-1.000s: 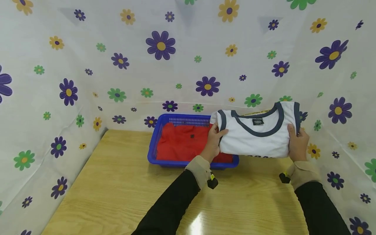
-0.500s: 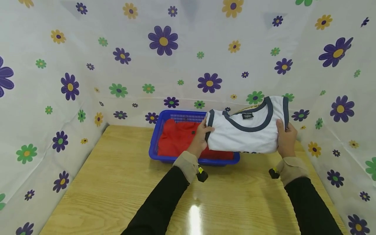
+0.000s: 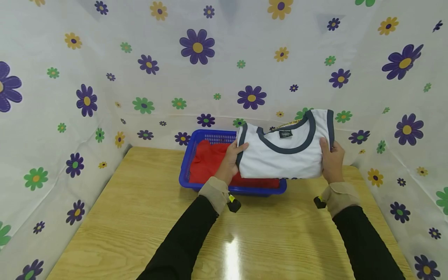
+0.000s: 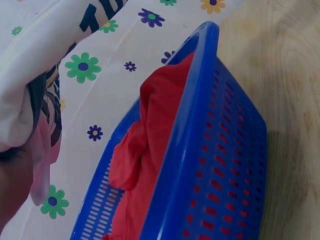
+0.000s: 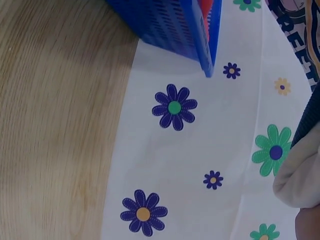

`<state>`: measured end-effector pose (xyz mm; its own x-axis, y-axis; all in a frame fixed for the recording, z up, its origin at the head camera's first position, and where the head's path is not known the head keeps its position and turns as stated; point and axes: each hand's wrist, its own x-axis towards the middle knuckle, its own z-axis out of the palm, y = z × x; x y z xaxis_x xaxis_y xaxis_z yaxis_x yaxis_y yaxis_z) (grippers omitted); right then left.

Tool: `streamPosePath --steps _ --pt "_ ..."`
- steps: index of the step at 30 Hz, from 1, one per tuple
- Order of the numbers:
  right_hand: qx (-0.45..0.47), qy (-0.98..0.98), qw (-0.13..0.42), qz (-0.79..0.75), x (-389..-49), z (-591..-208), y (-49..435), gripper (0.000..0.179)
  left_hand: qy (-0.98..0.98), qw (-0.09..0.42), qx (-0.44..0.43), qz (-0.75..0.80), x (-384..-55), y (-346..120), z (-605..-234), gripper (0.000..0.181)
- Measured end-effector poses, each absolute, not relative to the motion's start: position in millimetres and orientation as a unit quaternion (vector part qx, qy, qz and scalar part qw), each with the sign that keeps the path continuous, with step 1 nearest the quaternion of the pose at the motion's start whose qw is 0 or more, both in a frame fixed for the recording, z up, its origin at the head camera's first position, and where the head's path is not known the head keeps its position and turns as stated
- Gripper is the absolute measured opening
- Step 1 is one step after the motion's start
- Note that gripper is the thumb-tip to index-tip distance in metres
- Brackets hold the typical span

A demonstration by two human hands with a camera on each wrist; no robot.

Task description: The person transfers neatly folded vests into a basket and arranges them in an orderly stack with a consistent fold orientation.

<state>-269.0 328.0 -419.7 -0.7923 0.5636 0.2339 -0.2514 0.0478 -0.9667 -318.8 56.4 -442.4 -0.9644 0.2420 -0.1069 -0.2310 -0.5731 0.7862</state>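
A folded white T-shirt [image 3: 280, 161] with dark grey collar and sleeve trim is held up between both hands, its neck label facing me. My left hand [image 3: 229, 161] grips its left side, thumb on the front. On the opposite side my right hand [image 3: 332, 160] holds it the same way. The shirt overlaps the right part of a blue plastic basket [image 3: 185, 163] in the head view. Inside the basket lies a red garment [image 3: 206, 163], partly hidden behind the shirt and left hand. Dark printed letters show on the shirt's underside in the left wrist view.
The basket stands at the back of a light wooden table [image 3: 140, 217]. A white flower-print cloth [image 3: 157, 77] rises behind the table and along both sides. Light glares off the tabletop near the front.
Both hands have carried the white T-shirt to the left, further over the basket. The view has tilted slightly, and the basket stays in place.
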Motion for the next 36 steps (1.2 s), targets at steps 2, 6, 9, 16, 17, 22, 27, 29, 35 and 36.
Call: streamPosePath --steps 2,6,9,16,17,22,27,29,35,36 --pt "-0.118 -0.669 0.292 0.674 -272 -419 322 0.01 0.438 0.132 0.017 0.889 -321 50 -441 0.046" --pt "-0.116 -0.675 0.27 0.677 -276 -419 311 0.009 0.427 0.133 0.049 0.893 -325 34 -440 0.055" --pt "-0.111 -0.68 0.25 0.681 -278 -419 302 0.008 0.415 0.141 0.072 0.896 -327 22 -438 0.06" --pt "-0.111 -0.696 0.196 0.682 -282 -418 281 0.008 0.418 0.153 0.097 0.89 -329 -8 -431 0.065" --pt "-0.112 -0.696 0.185 0.685 -282 -418 279 0.011 0.42 0.154 0.099 0.889 -329 -12 -430 0.065" --pt "-0.103 -0.714 0.112 0.683 -284 -417 265 0.037 0.431 0.159 0.097 0.883 -332 -33 -426 0.066" --pt "-0.081 -0.723 0.032 0.686 -286 -416 256 0.059 0.428 0.163 0.104 0.883 -331 -51 -425 0.067" --pt "-0.074 -0.721 0.003 0.689 -286 -415 254 0.063 0.428 0.163 0.107 0.883 -330 -57 -425 0.068" --pt "-0.063 -0.703 -0.072 0.705 -289 -417 245 0.069 0.436 0.161 0.084 0.881 -331 -72 -433 0.069" --pt "-0.063 -0.703 -0.079 0.704 -289 -418 244 0.07 0.439 0.164 0.081 0.879 -332 -74 -435 0.069"
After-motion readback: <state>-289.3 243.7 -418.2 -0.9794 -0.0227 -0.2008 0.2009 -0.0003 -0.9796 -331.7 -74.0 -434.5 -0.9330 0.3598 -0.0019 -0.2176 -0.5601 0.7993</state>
